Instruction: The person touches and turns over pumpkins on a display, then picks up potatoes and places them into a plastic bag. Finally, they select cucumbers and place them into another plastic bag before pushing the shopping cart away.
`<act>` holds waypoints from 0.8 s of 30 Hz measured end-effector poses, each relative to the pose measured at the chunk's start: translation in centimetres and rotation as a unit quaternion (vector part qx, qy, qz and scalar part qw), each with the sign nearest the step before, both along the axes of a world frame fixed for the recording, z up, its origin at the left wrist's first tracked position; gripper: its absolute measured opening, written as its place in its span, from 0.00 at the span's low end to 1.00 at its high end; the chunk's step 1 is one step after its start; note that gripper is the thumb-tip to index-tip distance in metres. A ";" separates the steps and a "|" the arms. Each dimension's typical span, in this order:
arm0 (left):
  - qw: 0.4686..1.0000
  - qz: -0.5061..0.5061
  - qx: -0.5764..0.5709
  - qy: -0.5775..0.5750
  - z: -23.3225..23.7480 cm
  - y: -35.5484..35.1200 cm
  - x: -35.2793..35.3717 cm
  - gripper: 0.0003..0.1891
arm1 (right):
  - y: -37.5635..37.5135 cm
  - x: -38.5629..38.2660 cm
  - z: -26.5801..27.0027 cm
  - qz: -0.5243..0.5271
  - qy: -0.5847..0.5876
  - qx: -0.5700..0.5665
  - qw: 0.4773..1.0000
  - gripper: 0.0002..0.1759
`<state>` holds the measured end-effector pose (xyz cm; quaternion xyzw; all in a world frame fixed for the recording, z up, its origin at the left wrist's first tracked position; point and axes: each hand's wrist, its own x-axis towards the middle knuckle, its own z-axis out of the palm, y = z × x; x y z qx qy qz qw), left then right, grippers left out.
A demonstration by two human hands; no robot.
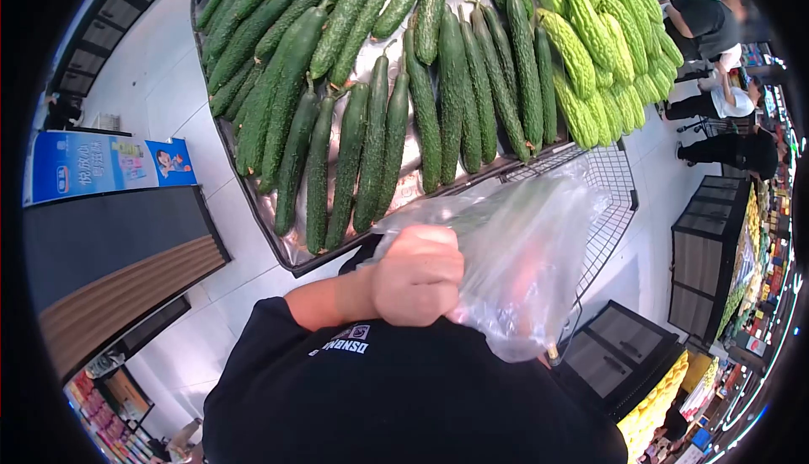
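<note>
My left hand (417,274) is closed in a fist on the gathered edge of a clear plastic bag (506,253), held in front of my chest. To the right, a pinkish shape (527,274) shows through the plastic; it looks like my right hand, but its fingers are veiled. Faint green tints show in the upper part of the bag, and I cannot make out whether something lies inside. Just beyond the bag, rows of dark green cucumbers (345,165) lie on a shiny display tray (291,268) with a black rim.
Light green bitter melons (594,42) are piled right of the cucumbers. A wire shopping cart (619,198) stands at the right, partly behind the bag. Dark cabinets (619,350) and several people (729,101) are farther right. A blue sign (109,165) tops a counter at the left.
</note>
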<state>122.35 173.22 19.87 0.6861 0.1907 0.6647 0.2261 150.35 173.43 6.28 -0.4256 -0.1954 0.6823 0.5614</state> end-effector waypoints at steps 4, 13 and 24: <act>0.996 -0.035 0.004 -0.087 1.6 0.5 0.3 0.15 | 1.9 -4.4 2.5 0.136 0.196 0.023 0.971 0.31; 0.969 0.226 -0.095 -0.014 -5.1 0.4 -1.4 0.04 | 6.7 -14.5 1.6 0.206 -0.101 0.022 0.973 0.28; 0.813 0.437 -0.107 0.369 -2.6 -0.1 -5.2 0.23 | 13.7 -19.3 -0.7 0.220 -0.380 0.398 0.806 0.39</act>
